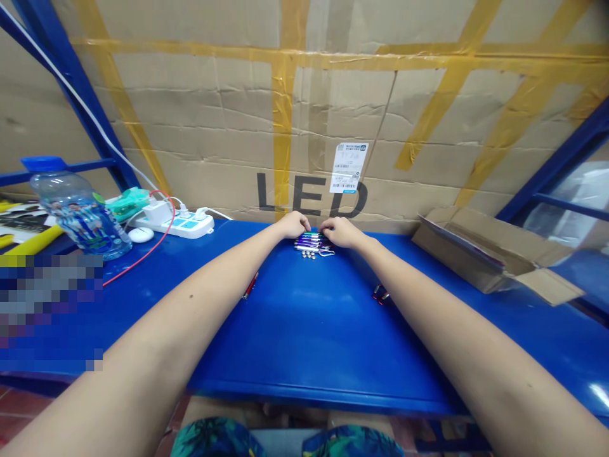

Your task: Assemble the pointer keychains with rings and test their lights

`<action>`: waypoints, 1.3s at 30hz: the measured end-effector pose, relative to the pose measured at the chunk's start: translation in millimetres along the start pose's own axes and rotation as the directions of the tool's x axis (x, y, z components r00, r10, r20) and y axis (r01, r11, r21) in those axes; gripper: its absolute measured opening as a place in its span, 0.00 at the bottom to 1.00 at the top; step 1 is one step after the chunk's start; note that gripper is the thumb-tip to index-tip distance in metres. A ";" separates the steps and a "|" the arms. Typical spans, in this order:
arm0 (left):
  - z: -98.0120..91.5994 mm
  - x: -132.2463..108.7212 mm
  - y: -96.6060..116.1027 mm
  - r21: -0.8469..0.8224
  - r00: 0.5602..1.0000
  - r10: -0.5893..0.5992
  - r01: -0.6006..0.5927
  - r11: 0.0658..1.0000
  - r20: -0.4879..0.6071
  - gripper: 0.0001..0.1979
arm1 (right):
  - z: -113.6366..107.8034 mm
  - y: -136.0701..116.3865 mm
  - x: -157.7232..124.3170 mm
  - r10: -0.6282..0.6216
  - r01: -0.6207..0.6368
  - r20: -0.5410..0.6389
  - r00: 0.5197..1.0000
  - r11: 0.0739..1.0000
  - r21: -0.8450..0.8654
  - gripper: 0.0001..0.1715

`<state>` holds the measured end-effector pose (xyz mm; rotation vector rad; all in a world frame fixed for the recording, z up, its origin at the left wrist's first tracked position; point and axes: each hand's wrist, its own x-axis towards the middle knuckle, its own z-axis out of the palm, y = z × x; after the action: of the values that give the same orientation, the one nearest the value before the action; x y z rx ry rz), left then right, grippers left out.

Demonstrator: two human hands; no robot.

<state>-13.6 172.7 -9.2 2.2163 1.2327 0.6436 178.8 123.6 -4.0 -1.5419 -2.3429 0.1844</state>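
Left hand [291, 225] and right hand [341, 232] curl beside metallic tubes [308, 244] (whether gripping, I cannot tell) on the blue table [309, 336]. Taped cardboard [214, 127] stands close behind, an open carton [457, 257] off rightward.

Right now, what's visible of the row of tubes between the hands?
The row of tubes is slim, shiny and metallic-looking, showing green, blue, purple and silver. They lie crosswise, side by side, on the blue table; a metal clip sits at the nearest one's right end. The left hand and right hand flank the row's far side; contact is too small to confirm.
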 end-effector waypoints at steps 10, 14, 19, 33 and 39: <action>-5.5 -10.7 7.1 0.135 0.999 -0.021 0.025 0.991 -0.030 0.12 | -0.7 6.7 -0.8 0.073 -0.072 -0.025 0.997 0.997 0.041 0.25; -23.7 -38.7 9.9 0.220 0.997 0.005 0.012 0.975 -0.079 0.14 | -11.2 -14.4 -25.4 0.016 -0.005 -0.158 0.987 0.998 0.066 0.24; -63.9 -96.0 6.5 0.303 0.996 0.088 -0.091 0.949 0.022 0.11 | -7.7 -86.8 -89.7 -0.328 0.343 -0.181 0.927 0.938 0.057 0.19; -80.2 -144.6 13.2 0.389 0.904 -0.071 -0.110 0.915 0.423 0.17 | 46.4 -177.6 -94.4 -0.476 0.472 0.004 0.879 0.870 -0.142 0.25; -85.0 -143.6 6.7 0.356 0.913 -0.081 -0.074 0.932 0.400 0.18 | 41.6 -177.9 -98.2 -0.404 0.396 -0.024 0.915 0.906 -0.151 0.21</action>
<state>-130.5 62.8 37.1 2.4756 1.2014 -0.0761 45.5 -35.2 -12.1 -1.0678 -2.6130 -0.1269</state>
